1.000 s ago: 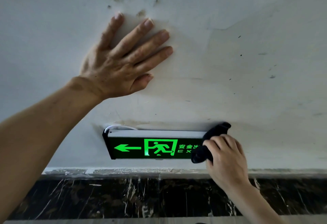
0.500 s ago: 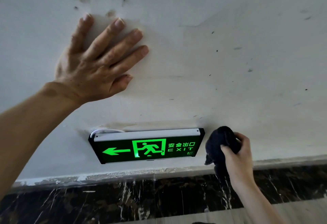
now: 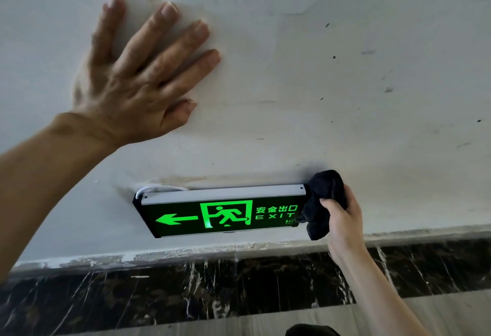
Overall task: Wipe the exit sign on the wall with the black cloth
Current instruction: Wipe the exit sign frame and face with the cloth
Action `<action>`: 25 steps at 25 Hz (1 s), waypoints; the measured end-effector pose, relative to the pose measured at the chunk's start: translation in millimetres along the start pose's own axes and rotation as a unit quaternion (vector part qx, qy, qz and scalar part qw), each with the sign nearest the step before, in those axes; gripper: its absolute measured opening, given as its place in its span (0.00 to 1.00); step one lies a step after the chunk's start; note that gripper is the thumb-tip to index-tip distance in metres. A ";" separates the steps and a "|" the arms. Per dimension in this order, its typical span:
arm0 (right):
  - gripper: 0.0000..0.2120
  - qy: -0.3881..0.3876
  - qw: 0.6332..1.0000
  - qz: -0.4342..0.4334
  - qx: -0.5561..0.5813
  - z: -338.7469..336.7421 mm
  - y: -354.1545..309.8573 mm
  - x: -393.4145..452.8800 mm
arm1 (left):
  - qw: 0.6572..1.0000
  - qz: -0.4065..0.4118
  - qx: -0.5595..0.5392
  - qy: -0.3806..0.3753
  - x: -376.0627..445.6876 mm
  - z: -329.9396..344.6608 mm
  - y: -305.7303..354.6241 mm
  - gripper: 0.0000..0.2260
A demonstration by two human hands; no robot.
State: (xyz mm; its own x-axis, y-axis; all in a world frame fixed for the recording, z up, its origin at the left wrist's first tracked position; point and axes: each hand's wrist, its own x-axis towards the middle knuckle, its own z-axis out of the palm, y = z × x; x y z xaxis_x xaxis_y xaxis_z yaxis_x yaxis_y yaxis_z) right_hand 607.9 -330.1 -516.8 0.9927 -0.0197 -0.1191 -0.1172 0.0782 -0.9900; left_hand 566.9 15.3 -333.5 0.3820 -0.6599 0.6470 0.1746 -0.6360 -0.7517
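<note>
The exit sign (image 3: 220,212) is a black box with a glowing green arrow, running figure and lettering, mounted low on the white wall. A bunched black cloth (image 3: 322,200) presses against the sign's right end. My right hand (image 3: 342,222) grips the cloth from the right, fingers closed around it. My left hand (image 3: 138,78) lies flat on the wall above and left of the sign, fingers spread, holding nothing.
The white wall (image 3: 345,96) is scuffed and stained. A white cable (image 3: 156,189) loops out at the sign's top left corner. Below runs a dark marble skirting (image 3: 186,293), then a pale floor (image 3: 438,306). A dark object (image 3: 310,331) shows at the bottom edge.
My right hand slid the cloth off the sign's right part to the wall beside it, then brought it back against the sign's right end. My left hand stayed flat on the wall.
</note>
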 end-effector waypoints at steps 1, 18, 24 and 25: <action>0.15 0.001 1.000 0.012 0.009 -1.4 5.2 1.0 | 1.000 0.000 0.000 0.000 0.0 -0.3 0.1 0.31; 0.21 0.012 0.976 0.216 -0.014 -7.6 99.7 0.4 | 0.999 -0.003 -0.001 -0.043 -3.8 -2.1 -1.0 0.30; 0.09 0.023 0.921 0.379 0.094 -14.6 123.6 -25.4 | 0.999 -0.001 0.000 -0.046 -1.2 -4.5 -2.2 0.31; 0.11 0.026 0.910 0.391 0.132 -12.7 123.5 -28.8 | 0.999 -0.001 -0.002 -0.047 -1.3 -4.3 -1.8 0.31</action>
State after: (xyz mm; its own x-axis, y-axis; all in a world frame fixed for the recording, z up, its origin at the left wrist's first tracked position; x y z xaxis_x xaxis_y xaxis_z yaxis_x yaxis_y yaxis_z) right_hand 564.4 -332.6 -636.6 0.6048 0.0986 -0.7903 -0.7700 0.3259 -0.5486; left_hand 562.2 15.7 -332.4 0.4653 -0.6182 0.6335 0.1727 -0.6385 -0.7500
